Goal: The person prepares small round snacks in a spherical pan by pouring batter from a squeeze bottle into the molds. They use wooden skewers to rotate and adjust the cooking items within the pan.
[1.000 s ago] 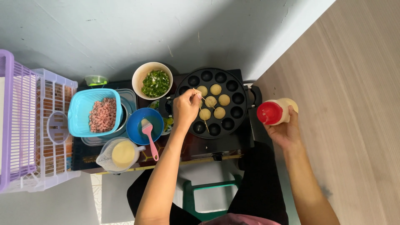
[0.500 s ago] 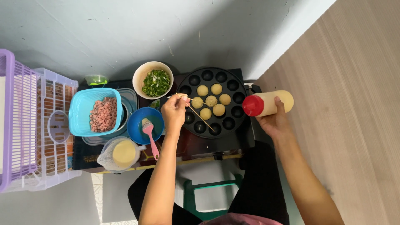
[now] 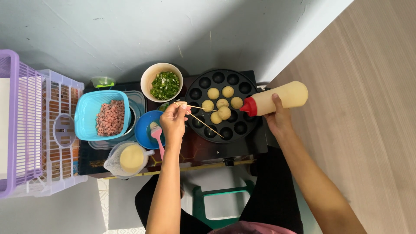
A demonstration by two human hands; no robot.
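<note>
At the frame's centre, the left hand point(image 3: 174, 121) pinches two thin wooden skewers point(image 3: 203, 116) over the round black dimpled pan point(image 3: 222, 105) of batter balls point(image 3: 224, 112), while the right hand point(image 3: 278, 119) wraps a red-capped squeeze bottle point(image 3: 277, 99) just right of it.

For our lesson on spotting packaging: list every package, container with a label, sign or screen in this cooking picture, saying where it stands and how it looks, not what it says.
Squeeze bottle: in the right hand, beside the round black pan; cream body, red cap, no label visible.
Printed patch: front left edge of the dark table, below the jug of batter; small, pale lettering on black.
No signs or screens in view.
</note>
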